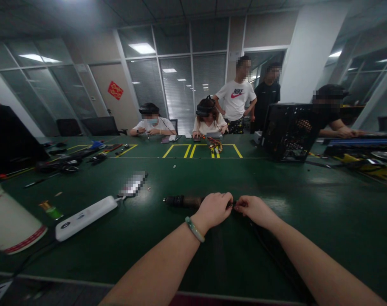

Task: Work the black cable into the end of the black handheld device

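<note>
A dark, tube-shaped corded tool point(187, 201) lies across the green table, resembling an electric screwdriver, with a metal tip pointing left. My left hand point(214, 206) is closed around its rear end, and a green bangle point(195, 229) circles that wrist. Thumb and fingers of my right hand point(255, 210) pinch together at the tool's tail, almost touching the left fingertips. From there a black cord point(269, 244) runs down toward the table's near edge. The exact part between the right fingertips is too small and dark to make out; it appears to be the cord's end.
On the left are a white power strip point(88, 217), a phone point(134, 185), a green-bodied bottle point(53, 211) and a white jug point(11, 221). A black computer case point(289, 134) stands at the far right. Several people are across the table; wires point(216, 144) lie before one.
</note>
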### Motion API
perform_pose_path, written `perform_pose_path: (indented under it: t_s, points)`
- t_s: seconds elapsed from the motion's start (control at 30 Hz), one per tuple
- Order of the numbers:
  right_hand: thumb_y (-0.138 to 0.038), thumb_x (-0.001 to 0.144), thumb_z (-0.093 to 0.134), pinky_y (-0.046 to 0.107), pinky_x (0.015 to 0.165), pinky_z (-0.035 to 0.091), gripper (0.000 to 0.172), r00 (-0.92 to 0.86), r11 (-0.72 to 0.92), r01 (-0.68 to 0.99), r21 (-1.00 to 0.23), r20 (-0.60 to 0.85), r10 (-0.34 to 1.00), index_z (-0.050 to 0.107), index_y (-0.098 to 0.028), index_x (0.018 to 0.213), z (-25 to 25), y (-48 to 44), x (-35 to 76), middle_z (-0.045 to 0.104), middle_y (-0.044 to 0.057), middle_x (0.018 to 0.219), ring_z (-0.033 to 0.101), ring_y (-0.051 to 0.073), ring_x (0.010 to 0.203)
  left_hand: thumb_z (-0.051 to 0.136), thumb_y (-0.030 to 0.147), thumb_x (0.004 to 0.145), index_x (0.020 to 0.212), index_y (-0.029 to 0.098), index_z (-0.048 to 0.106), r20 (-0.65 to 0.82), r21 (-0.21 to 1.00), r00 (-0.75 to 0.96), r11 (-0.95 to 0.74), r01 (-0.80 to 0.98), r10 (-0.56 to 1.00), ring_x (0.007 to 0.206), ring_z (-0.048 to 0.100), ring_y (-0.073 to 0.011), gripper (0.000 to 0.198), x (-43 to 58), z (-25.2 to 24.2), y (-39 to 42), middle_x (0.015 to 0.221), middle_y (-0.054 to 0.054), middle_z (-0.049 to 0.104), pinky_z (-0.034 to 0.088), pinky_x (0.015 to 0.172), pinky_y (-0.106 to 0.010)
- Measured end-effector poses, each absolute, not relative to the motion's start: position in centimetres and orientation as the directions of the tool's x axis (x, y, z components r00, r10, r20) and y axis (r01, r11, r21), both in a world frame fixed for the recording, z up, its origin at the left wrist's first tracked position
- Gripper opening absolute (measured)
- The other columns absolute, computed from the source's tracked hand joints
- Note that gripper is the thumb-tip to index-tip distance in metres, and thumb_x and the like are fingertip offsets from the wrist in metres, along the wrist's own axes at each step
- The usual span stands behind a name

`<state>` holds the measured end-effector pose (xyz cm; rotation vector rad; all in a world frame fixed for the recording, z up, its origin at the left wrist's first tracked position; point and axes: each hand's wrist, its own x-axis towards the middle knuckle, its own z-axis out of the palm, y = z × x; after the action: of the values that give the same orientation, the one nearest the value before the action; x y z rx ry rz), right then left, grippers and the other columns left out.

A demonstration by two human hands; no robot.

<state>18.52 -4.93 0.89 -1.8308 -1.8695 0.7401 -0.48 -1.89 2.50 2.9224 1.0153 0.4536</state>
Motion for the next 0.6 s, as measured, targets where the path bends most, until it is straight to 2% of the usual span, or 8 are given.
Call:
perform_pose_path:
  t_s: [0.2,0.43,0.6]
  points:
    - [-0.033,0.084,0.057,0.020,0.045,0.039,0.018,-0.036,-0.024,0.771,-0.636,-0.081,0.996,0.067,-0.019,0.087,0.33,-4.74,18.65,0.066,0.001,0.066,0.060,0.013,0.053,0.052,0.029,0.091,0.096,0.021,0.054,0.285,0.132,0.745,-0.794,0.593,0.603,0.090,0.058,-0.0173,0.010,-0.43,2.02,-1.56,0.094,-0.001,0.062,0.043,0.079,-0.031]
    - [-0.033,0.084,0.056,0.021,0.051,0.041,0.018,-0.053,0.015,0.775,-0.632,-0.041,0.998,0.067,-0.018,0.084,0.43,-4.75,18.49,0.068,0.002,0.070,0.062,0.014,0.058,0.054,0.032,0.090,0.092,0.021,0.056,0.292,0.113,0.751,-0.801,0.588,0.592,0.088,0.058,-0.0176,0.012,-0.30,1.72,-1.36,0.092,-0.001,0.063,0.043,0.078,-0.031]
    - [-0.035,0.084,0.056,0.021,0.049,0.040,0.020,-0.036,-0.009,0.780,-0.625,-0.059,0.998,0.067,-0.018,0.085,0.99,-5.03,18.20,0.067,0.002,0.068,0.061,0.014,0.055,0.055,0.032,0.089,0.101,0.022,0.053,0.281,0.093,0.758,-0.802,0.590,0.589,0.090,0.058,-0.0188,0.016,-0.44,1.98,-1.55,0.096,-0.002,0.062,0.043,0.079,-0.032]
